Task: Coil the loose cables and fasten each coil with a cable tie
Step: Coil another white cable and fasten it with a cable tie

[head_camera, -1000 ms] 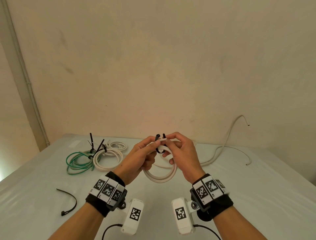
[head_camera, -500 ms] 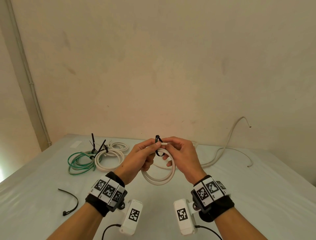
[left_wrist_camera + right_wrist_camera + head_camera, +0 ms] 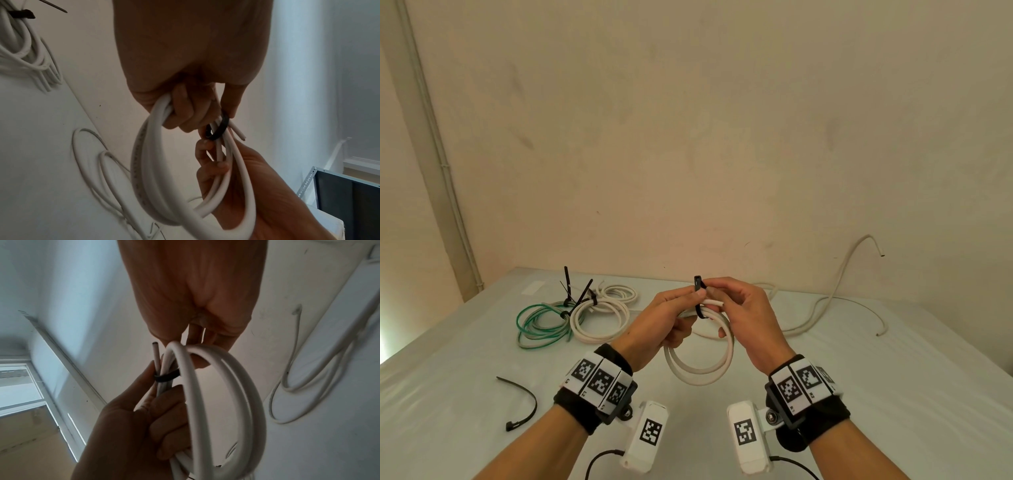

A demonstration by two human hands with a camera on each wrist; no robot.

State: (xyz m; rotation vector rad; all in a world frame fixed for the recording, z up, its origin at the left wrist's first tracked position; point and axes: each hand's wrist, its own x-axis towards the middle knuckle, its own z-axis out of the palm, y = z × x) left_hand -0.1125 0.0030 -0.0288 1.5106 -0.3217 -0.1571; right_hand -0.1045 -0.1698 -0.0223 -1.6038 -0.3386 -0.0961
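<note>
I hold a white cable coil (image 3: 700, 365) upright above the table, a black cable tie (image 3: 700, 297) looped round its top strands. My left hand (image 3: 671, 320) grips the coil's top left with curled fingers (image 3: 185, 112) and pinches the tie. My right hand (image 3: 743, 308) pinches the tie's upper end with thumb and forefinger, lower fingers hooked in the coil (image 3: 218, 402). The wrist views show the tie (image 3: 220, 128) (image 3: 166, 377) as a loose band round the strands beside a free cable end (image 3: 155, 353).
Tied coils lie at the back left: a green one (image 3: 541, 322) and white ones (image 3: 601, 317), black tie tails sticking up. A spare black cable tie (image 3: 525, 404) lies front left. A loose white cable (image 3: 825, 301) trails along the wall at the right.
The tie's two separate ends have come together above the coil; it now forms a closed band. Both hands stayed almost where they were.
</note>
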